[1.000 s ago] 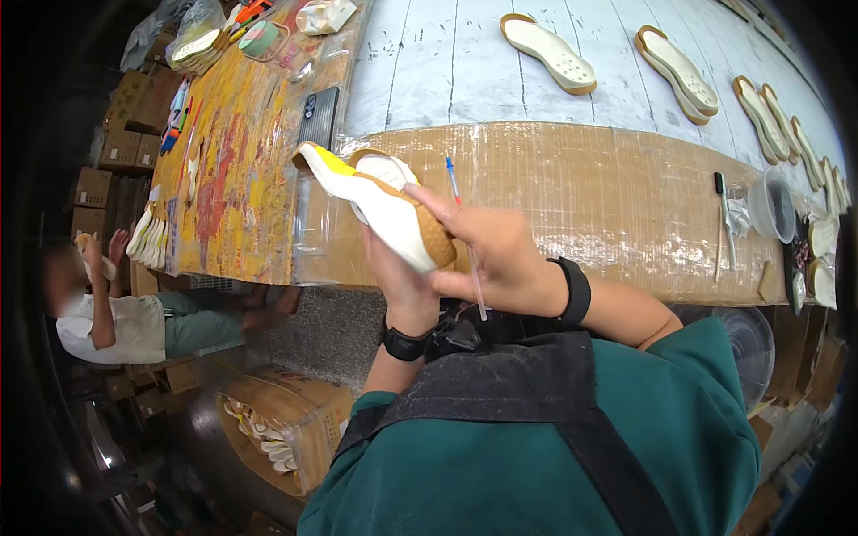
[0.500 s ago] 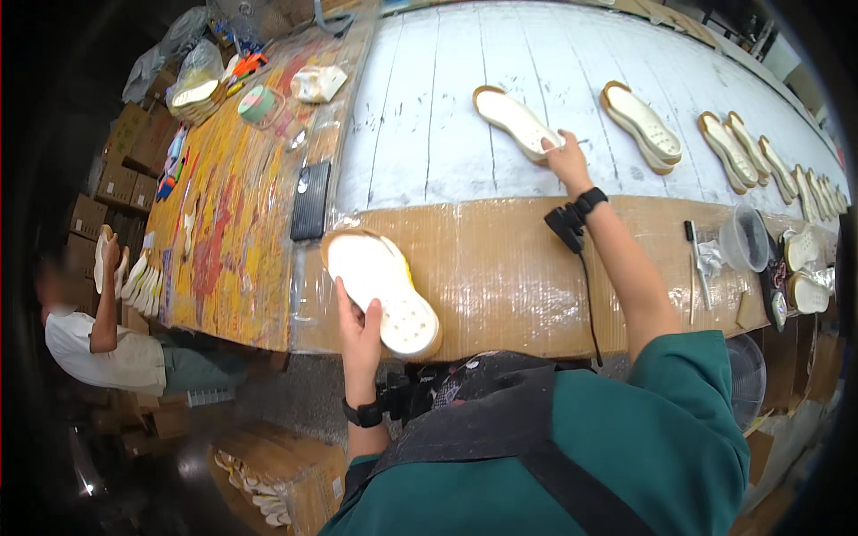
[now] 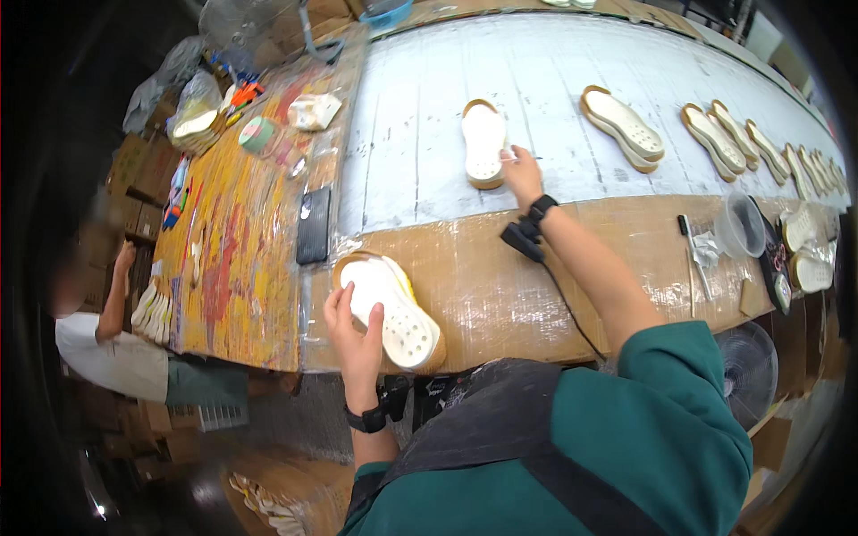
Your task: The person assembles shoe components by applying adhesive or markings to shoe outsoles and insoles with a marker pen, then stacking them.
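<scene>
My left hand [image 3: 356, 344] rests on the left side of a stack of white shoe soles [image 3: 407, 326] with tan edges, at the table's near edge. Its fingers and thumb are spread over the top sole without gripping it. Further off, my right hand [image 3: 521, 174] is closed in a pinch on a thin white stick [image 3: 511, 158], whose tip is too small to make out. That hand sits at the right edge of a single white sole [image 3: 483, 143] with a tan rim and small holes, lying on the white surface.
More soles [image 3: 623, 125] stretch away to the right in a row. A black rectangular case [image 3: 313, 225] lies left of the white surface. At right are a clear plastic tub [image 3: 740, 225] and a black-capped pen [image 3: 688, 239]. A co-worker [image 3: 112, 344] stands at far left beside several soles [image 3: 154, 311].
The single sole has turned from a slant to nearly straight up and down, with my right hand beside it. My left hand's fingers have spread over the stack. The view has shifted slightly.
</scene>
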Motion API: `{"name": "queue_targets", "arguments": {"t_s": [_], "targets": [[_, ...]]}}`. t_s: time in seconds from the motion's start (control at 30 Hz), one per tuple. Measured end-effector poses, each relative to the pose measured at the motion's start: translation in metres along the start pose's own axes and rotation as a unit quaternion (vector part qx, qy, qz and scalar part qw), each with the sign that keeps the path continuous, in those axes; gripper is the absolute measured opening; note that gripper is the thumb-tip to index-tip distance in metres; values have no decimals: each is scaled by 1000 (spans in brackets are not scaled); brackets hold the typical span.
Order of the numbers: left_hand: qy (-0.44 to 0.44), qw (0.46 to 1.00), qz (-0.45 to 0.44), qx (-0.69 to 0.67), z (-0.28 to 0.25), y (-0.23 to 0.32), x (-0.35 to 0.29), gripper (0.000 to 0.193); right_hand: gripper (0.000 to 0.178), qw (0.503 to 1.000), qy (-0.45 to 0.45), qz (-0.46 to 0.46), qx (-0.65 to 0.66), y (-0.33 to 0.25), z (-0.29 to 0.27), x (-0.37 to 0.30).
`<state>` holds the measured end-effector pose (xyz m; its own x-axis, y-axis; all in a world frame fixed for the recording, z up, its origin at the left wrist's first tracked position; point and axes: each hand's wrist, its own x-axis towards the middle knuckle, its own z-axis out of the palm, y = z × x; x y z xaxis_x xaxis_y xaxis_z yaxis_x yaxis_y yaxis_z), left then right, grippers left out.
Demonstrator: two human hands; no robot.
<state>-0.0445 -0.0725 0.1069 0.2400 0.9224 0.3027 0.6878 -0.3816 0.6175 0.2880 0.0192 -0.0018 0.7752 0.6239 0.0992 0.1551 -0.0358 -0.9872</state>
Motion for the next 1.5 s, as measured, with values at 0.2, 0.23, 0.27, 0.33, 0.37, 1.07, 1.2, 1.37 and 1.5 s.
{"name": "queue_targets", "arguments": {"t_s": [0.2,0.23,0.27,0.33,0.37,1.07,1.2,1.37,1.5], "targets": [[-38,990,-17,-138,4,12,-6,44,48,973,-56,-57,-216,42,13,29],[-50,985,-3,-167,4,22,-3,44,37,985,-33,-68,-158,48,3,36],[-60,979,-2,-194,1,22,-3,43,24,990,-107,86,14,43,-3,36],[-76,961,-41,-261,-8,11,-7,47,16,935,-238,242,106,-14,-15,3],[-109,933,-64,-336,-8,12,-6,51,13,895,-279,278,210,-16,-30,-8],[-108,876,-28,-469,7,88,16,35,27,899,-417,-34,127,-158,-88,-128],[-181,869,-61,-456,2,92,-26,53,42,853,-478,66,198,-144,-103,-144],[-244,820,-172,-489,1,83,-54,68,57,704,-529,188,436,-135,-124,-182],[-158,843,-140,-495,15,70,-58,60,48,741,-541,230,324,-140,-115,-195]]}}
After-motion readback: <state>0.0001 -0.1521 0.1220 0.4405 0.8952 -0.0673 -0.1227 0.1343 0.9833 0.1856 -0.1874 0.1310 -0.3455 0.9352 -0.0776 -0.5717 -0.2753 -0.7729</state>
